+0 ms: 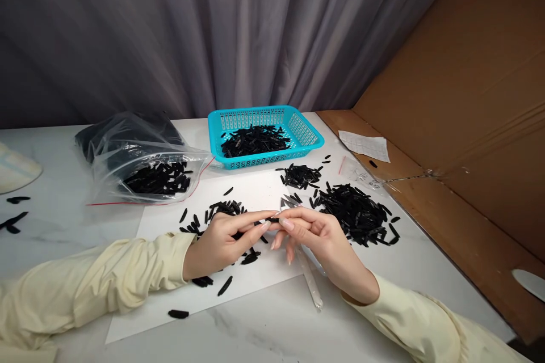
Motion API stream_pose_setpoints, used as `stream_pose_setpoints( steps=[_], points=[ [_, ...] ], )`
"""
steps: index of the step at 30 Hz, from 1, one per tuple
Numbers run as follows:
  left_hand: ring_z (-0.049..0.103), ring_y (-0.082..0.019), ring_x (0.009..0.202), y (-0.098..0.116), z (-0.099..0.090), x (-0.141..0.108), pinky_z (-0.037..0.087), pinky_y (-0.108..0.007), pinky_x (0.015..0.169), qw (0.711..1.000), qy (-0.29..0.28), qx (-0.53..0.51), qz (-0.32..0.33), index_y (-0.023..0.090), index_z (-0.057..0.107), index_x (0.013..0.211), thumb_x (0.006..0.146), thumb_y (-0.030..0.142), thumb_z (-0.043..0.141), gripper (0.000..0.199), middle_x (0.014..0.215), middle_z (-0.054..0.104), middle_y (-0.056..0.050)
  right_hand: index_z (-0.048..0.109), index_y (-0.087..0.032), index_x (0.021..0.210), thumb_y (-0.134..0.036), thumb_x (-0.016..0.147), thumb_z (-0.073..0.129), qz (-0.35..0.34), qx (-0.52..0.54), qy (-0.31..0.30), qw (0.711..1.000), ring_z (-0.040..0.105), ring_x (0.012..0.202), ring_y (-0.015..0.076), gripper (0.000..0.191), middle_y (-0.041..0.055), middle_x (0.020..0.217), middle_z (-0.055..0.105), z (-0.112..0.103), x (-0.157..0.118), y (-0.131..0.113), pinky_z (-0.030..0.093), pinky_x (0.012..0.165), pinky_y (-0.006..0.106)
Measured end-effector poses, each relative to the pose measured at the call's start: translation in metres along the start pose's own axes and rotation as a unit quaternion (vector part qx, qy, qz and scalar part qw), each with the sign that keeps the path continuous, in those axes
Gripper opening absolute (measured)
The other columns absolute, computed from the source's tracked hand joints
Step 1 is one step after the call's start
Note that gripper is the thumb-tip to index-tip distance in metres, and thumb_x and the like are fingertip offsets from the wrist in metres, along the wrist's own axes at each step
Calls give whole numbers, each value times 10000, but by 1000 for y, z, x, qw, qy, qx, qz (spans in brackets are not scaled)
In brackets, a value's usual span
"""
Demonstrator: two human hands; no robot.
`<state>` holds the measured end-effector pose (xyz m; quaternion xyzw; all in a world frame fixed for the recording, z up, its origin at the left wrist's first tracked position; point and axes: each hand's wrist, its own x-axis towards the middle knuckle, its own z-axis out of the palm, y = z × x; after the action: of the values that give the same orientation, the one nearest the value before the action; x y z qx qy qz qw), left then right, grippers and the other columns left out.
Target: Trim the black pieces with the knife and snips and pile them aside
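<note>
My left hand (pixel 232 238) and my right hand (pixel 317 235) meet over the white sheet (pixel 149 289). Thumbs and forefingers of both pinch a small black elongated piece (pixel 272 219), mostly covered by the fingertips. Beneath my right hand runs a slim tool with a pale, wrapped-looking handle (pixel 313 283). Its grey pointed end shows past the fingers; whether the lower fingers hold it I cannot tell. Similar black pieces (pixel 225 207) lie scattered around my left hand. A larger heap of black pieces (pixel 357 212) is just right of my right hand, with a smaller heap (pixel 301 176) behind.
A blue basket (pixel 266 160) at the back holds more black pieces. Left of it, a clear zip bag (pixel 157 176) of pieces lies against a dark bag (pixel 123 130). Cardboard (pixel 460 68) walls the right side, with a paper slip (pixel 365 146) near it. Grey curtain hangs behind.
</note>
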<state>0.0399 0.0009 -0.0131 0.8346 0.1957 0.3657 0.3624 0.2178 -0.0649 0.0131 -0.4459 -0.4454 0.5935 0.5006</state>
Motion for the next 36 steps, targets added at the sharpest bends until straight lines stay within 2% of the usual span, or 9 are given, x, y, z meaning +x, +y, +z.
stream_pose_setpoints(
  steps=[8, 13, 18, 24, 27, 32, 36],
  points=[
    [258, -58, 393, 1, 0, 0, 282, -161, 372, 1000, 0, -24, 11, 87, 598, 1163, 876, 132, 479, 314, 422, 459, 77, 617, -140, 869, -293, 826, 612, -17, 4, -9, 1000, 616, 562, 134, 159, 52, 690, 672, -1, 0, 3, 495, 465, 224],
    [251, -52, 403, -1, 0, -1, 286, -149, 379, 1000, -9, -23, 5, 81, 572, 1192, 877, 126, 469, 335, 445, 467, 80, 619, -140, 920, -279, 833, 611, -37, -27, -6, 999, 601, 559, 121, 164, 57, 699, 687, -1, -1, 6, 493, 474, 217],
    [252, -47, 393, 1, 0, -1, 294, -143, 380, 1000, 10, -8, 19, 76, 601, 1145, 867, 119, 480, 306, 446, 500, 74, 623, -145, 940, -270, 830, 617, -44, -35, -4, 998, 583, 524, 105, 167, 51, 709, 689, -1, -1, 7, 497, 468, 218],
    [318, -43, 374, 1, 0, -1, 337, -141, 387, 999, 23, 8, 31, 114, 613, 1137, 853, 111, 501, 305, 523, 622, 37, 618, -150, 946, -281, 804, 649, -21, -27, 5, 999, 647, 644, 148, 196, 68, 758, 692, 1, -1, 7, 513, 459, 218],
    [357, -48, 375, 1, 1, 0, 360, -141, 393, 999, 25, 6, 35, 122, 616, 1135, 849, 103, 509, 306, 517, 620, 36, 621, -151, 929, -290, 765, 691, -1, -17, 14, 1000, 672, 703, 183, 227, 75, 797, 699, 2, -1, 8, 523, 449, 224],
    [405, -51, 388, 2, 1, 1, 375, -142, 396, 998, 31, 15, 47, 128, 640, 1097, 858, 122, 504, 275, 527, 616, 25, 651, -138, 927, -302, 826, 629, -17, -32, 3, 999, 624, 548, 124, 194, 56, 702, 703, 0, 0, 11, 511, 462, 221],
    [405, -50, 388, 2, 0, -1, 386, -143, 406, 999, 26, 18, 37, 132, 630, 1102, 862, 130, 501, 273, 535, 623, 28, 668, -141, 930, -304, 806, 653, -22, -44, 12, 999, 652, 629, 158, 206, 63, 702, 708, -1, 0, 12, 503, 469, 223]
  ],
)
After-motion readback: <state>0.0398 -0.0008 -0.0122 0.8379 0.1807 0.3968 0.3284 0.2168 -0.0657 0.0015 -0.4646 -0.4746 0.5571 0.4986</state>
